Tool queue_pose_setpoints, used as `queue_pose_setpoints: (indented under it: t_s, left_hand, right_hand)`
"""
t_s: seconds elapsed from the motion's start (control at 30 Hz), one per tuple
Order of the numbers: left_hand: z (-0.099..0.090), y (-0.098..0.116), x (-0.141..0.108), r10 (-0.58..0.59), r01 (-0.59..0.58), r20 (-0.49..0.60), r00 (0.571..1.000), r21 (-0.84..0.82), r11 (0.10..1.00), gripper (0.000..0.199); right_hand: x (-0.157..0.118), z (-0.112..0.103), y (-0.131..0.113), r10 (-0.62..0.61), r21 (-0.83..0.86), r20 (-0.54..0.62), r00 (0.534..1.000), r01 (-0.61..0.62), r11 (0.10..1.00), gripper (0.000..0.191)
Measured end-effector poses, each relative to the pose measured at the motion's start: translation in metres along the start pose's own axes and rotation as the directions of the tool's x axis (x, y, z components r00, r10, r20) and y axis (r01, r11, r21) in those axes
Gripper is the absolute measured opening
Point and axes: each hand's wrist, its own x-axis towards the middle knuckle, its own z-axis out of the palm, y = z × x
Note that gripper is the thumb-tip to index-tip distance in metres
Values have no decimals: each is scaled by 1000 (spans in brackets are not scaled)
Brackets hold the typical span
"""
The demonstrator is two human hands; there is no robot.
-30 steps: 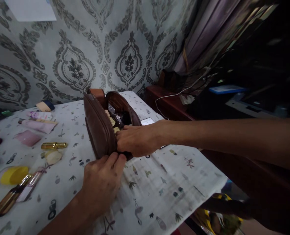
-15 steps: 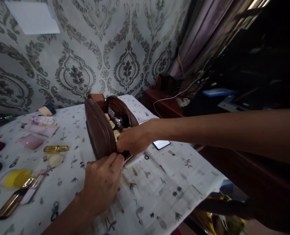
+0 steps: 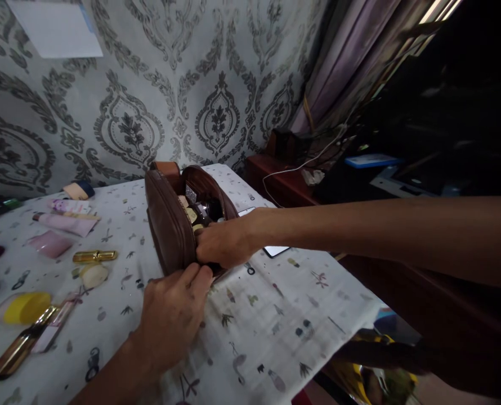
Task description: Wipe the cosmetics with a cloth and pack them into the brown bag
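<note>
A brown cosmetic bag (image 3: 168,225) stands unzipped on the patterned tablecloth (image 3: 271,326), with several small items inside its opening. My left hand (image 3: 177,306) pinches the near end of the bag at its rim. Inside the opening reaches my right hand (image 3: 223,242), its fingers curled and their tips hidden by the bag wall, so what they hold cannot be seen. Partly behind my right wrist lies a phone (image 3: 276,251) with a lit screen.
Makeup lies spread on the left: a gold lipstick tube (image 3: 95,256), a pink squeeze tube (image 3: 67,224), a yellow sponge (image 3: 26,307) and a brown-gold tube (image 3: 16,351). A white cable (image 3: 301,165) runs over the dark red furniture (image 3: 276,180) at the back right.
My right hand has sunk slightly deeper into the bag and to the left. My left hand keeps its hold on the bag's near end. The view has shifted a little.
</note>
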Motion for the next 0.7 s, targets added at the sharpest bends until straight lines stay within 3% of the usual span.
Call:
queue_pose_setpoints:
  t_s: [0.23, 0.43, 0.7]
  left_hand:
    - [1, 0, -1, 0, 1, -12, 1000, 28, 1000, 19]
    - [-1, 0, 1, 1, 0, -20, 1000, 32, 999, 19]
    - [-4, -3, 2, -34, 30, 74, 997, 43, 999, 20]
  right_hand:
    - [9, -2, 5, -66, -36, 5, 998, 66, 997, 23]
    - [17, 1, 8, -41, -56, 2, 999, 42, 998, 23]
    - [17, 3, 12, -57, -76, -45, 997, 53, 996, 24]
